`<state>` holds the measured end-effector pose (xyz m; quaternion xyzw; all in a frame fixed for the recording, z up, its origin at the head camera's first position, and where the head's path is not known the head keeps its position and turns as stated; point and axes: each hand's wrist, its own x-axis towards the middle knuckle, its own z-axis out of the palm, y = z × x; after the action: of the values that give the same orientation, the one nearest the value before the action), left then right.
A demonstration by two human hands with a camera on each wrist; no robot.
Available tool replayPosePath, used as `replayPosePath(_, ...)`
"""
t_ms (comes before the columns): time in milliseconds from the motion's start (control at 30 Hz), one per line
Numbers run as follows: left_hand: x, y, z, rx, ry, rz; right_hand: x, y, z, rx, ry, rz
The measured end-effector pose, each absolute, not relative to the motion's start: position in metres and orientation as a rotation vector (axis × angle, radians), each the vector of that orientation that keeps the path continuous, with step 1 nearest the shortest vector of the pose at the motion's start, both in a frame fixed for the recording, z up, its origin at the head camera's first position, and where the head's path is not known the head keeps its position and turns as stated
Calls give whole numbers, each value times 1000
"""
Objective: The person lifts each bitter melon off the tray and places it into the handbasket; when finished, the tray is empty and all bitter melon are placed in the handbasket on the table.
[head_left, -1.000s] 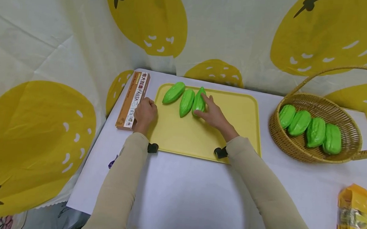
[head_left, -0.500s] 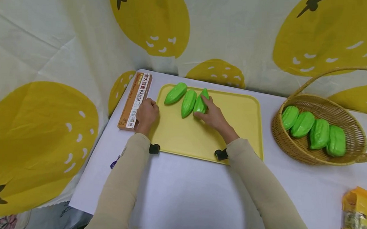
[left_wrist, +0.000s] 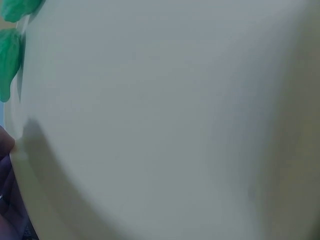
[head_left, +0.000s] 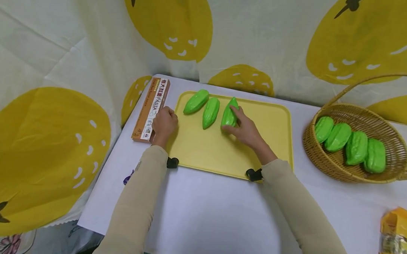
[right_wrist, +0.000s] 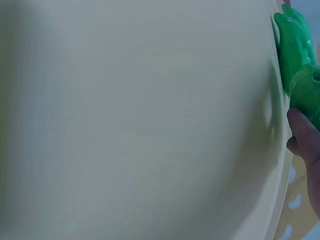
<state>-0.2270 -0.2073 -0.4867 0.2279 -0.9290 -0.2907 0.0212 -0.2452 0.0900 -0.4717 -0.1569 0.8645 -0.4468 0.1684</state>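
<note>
My right hand (head_left: 245, 130) holds a glossy green star fruit (head_left: 229, 112) between thumb and fingers, over the yellow tray (head_left: 206, 151). Two more star fruit lie to its left: a middle star fruit (head_left: 211, 113) and a tilted star fruit (head_left: 196, 101) near the tray's back left corner. My left hand (head_left: 164, 123) grips the tray's left rim with curled fingers; in the left wrist view its thumb (left_wrist: 6, 142) presses on the rim. The right wrist view shows the right thumb (right_wrist: 304, 131) against the held star fruit (right_wrist: 306, 92).
A pasta box (head_left: 151, 109) lies left of the tray, beside my left hand. On the right stands a wicker basket (head_left: 318, 164) with a tall handle and several green star fruit inside. A yellow packet (head_left: 398, 238) lies at the front right. A fruit-print cloth (head_left: 260, 28) hangs behind the table.
My right hand has moved to the right with the star fruit, widening the gap from the middle one. My left hand stays at the tray's left rim.
</note>
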Motion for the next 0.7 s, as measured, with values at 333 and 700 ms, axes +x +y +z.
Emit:
replayPosePath(333,-228,-209,-488,688,-2880,-891,-228,119,-457,-413,2438,-1429)
replayPosePath(700,-227,-207,-487,703,-2892,-893,-212,151,-440,-372,2475,-1520)
